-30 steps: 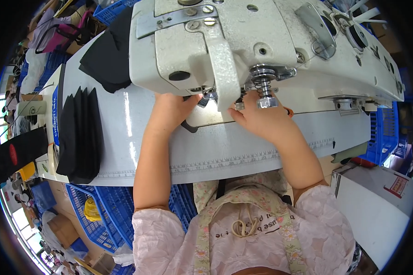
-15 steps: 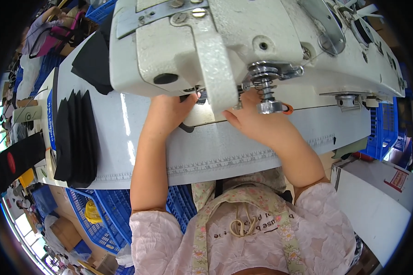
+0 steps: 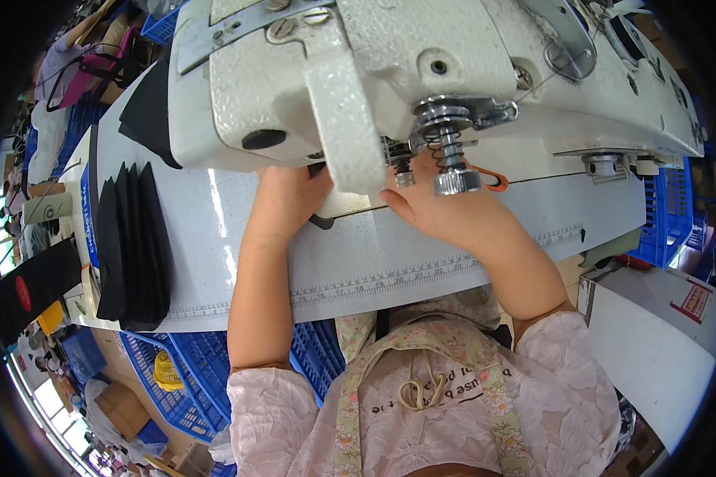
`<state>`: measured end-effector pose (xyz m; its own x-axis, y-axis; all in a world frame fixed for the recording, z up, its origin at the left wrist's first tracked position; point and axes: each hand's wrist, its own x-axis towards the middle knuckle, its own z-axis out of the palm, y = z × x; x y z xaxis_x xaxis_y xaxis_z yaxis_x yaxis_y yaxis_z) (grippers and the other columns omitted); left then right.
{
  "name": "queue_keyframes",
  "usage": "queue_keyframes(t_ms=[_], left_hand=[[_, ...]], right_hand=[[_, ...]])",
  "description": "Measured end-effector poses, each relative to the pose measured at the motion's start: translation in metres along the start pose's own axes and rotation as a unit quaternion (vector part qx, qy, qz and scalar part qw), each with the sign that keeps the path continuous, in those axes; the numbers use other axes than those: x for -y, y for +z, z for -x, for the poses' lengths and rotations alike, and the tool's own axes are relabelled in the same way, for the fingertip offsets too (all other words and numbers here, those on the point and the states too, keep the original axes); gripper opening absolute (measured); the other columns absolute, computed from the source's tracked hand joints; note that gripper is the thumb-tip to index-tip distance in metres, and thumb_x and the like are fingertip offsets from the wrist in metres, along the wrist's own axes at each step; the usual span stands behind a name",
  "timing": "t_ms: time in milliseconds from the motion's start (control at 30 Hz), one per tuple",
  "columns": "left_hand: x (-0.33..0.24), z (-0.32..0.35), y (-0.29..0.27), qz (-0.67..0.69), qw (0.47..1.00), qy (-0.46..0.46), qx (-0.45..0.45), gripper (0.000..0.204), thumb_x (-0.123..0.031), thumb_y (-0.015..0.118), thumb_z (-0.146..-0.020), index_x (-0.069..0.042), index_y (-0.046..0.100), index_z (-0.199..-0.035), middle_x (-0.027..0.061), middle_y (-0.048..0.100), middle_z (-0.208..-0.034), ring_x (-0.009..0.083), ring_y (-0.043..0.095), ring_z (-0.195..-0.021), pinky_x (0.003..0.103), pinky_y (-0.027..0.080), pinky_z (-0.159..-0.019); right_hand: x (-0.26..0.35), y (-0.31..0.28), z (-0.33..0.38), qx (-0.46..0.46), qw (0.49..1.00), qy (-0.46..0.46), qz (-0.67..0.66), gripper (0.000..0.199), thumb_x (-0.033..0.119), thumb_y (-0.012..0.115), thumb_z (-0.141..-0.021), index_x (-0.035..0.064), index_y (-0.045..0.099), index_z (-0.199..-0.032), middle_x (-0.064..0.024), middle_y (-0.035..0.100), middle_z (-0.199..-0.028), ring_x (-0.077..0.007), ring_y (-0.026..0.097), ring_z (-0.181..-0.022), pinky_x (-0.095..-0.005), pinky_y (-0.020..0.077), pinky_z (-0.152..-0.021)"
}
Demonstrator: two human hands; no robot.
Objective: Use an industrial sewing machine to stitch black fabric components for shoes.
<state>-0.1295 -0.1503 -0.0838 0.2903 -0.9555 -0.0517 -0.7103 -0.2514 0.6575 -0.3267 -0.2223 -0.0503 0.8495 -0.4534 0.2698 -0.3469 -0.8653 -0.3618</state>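
Observation:
A white sewing machine [image 3: 286, 87] hangs over both my hands and hides most of their fingers. My left hand [image 3: 289, 197] lies on the bed left of the presser area. A bit of black fabric [image 3: 317, 169] shows at its thumb and fingers, which look pinched together. Below that palm a dark rounded edge [image 3: 321, 222] pokes out. My right hand [image 3: 445, 211] rests right of the needle area, behind the tension knob [image 3: 456, 181], thumb stretched toward the left. An orange-handled tool [image 3: 497, 180] sticks out beside it; whether this hand holds it is hidden.
Folded black fabric pieces [image 3: 134, 246] lie stacked on the table's left, with another black piece [image 3: 147, 115] behind. A printed ruler [image 3: 398, 278] runs along the front edge. Blue crates [image 3: 175, 374] stand below left, a white box [image 3: 652, 334] at right. Another person [image 3: 60, 60] is far left.
The view has shifted slightly, so the machine head sits further left in the picture. Both hands stay nearly in place; the left fingertips are now more covered by the machine.

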Motion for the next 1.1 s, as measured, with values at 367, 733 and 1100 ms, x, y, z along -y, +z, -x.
queue_keyframes(t_ms=[367, 733, 1100], left_hand=[[-0.004, 0.0, -0.003, -0.009, 0.996, 0.083, -0.014, 0.015, -0.007, 0.061, -0.075, 0.001, 0.061, -0.087, 0.0167, 0.063, -0.073, 0.0321, 0.061, -0.068, 0.037, 0.047, -0.063], [-0.002, -0.005, 0.006, -0.056, 0.988, 0.102, -0.099, 0.013, -0.002, 0.061, -0.073, 0.001, 0.061, -0.086, 0.0156, 0.062, -0.075, 0.0326, 0.06, -0.071, 0.039, 0.045, -0.065], [0.004, -0.01, 0.011, -0.065, 0.982, 0.129, -0.122, 0.01, 0.001, 0.059, -0.074, 0.002, 0.06, -0.084, 0.0152, 0.062, -0.075, 0.032, 0.06, -0.072, 0.038, 0.045, -0.063]], right_hand=[[0.001, -0.005, -0.003, 0.026, 0.999, 0.038, 0.006, 0.01, 0.013, 0.063, -0.072, 0.005, 0.058, -0.076, -0.0077, 0.057, -0.087, -0.0252, 0.056, -0.087, -0.0381, 0.0409, -0.08], [-0.011, 0.005, -0.005, -0.011, 0.999, -0.024, 0.033, 0.009, 0.01, 0.06, -0.072, 0.0046, 0.055, -0.066, -0.0095, 0.057, -0.07, -0.0283, 0.059, -0.071, -0.0403, 0.0452, -0.068], [-0.019, 0.01, -0.008, -0.013, 0.999, -0.038, 0.022, 0.013, 0.011, 0.06, -0.073, 0.0039, 0.054, -0.064, -0.0101, 0.056, -0.065, -0.0281, 0.059, -0.063, -0.0393, 0.0468, -0.06]])
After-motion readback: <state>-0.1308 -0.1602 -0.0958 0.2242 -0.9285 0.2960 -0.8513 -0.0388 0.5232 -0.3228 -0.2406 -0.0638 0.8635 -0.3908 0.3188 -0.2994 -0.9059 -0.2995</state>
